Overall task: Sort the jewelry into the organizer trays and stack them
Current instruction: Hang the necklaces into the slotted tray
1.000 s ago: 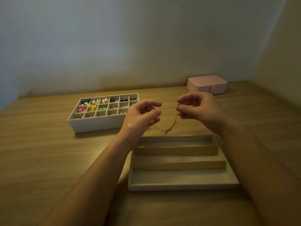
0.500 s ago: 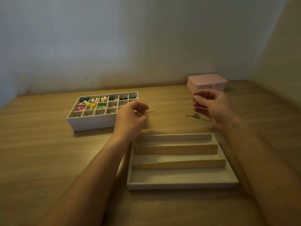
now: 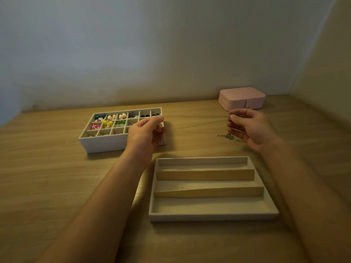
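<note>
Chain (image 3: 230, 115) (barely visible) between pinching fingers (image 3: 235, 117)

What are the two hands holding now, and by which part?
A thin necklace chain, only faintly visible, is stretched between them. The right hand pinches its clasp end and the left hand pinches the other end.

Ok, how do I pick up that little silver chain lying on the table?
I'd pinch the silver chain at its bunched clump, coming straight down from above. It lies flat and thin on the table, so nothing slides under it, and the clump probably gives most to catch.
</note>
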A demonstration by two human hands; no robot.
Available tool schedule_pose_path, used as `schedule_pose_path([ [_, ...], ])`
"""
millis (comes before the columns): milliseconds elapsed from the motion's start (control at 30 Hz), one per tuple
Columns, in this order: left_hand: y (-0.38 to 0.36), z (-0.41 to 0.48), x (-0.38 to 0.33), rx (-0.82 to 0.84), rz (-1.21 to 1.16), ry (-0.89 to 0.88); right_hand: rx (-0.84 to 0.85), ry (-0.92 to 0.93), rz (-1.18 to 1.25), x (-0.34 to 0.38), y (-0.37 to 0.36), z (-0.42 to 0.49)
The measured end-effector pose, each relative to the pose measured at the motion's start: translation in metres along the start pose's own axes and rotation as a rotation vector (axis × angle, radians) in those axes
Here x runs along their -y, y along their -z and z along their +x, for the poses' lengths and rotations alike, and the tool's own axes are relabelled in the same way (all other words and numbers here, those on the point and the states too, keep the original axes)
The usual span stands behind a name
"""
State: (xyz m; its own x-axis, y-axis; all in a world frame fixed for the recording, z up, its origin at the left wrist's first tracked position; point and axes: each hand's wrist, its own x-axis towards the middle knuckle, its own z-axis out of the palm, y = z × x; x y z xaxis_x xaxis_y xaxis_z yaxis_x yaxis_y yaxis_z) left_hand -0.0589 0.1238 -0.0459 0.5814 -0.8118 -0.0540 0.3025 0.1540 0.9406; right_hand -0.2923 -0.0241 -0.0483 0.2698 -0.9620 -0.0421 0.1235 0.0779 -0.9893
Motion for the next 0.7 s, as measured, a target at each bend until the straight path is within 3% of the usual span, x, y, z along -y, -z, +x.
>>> schedule_pose_path([
  [133, 0.003, 0.000, -0.008, -0.007, -0.163, 0.012, 0.018, -0.089, -0.097, -0.004, 0.003, 0.002],
  [367, -0.013, -0.009, -0.023, 0.182, -0.168, -0.073, 0.154, -0.075, -0.628, -0.004, 0.002, -0.005],
  [700, -0.083, -0.034, -0.064, 0.445, 0.055, -0.005, 0.280, -0.054, -0.835, 0.017, -0.024, -0.021],
])
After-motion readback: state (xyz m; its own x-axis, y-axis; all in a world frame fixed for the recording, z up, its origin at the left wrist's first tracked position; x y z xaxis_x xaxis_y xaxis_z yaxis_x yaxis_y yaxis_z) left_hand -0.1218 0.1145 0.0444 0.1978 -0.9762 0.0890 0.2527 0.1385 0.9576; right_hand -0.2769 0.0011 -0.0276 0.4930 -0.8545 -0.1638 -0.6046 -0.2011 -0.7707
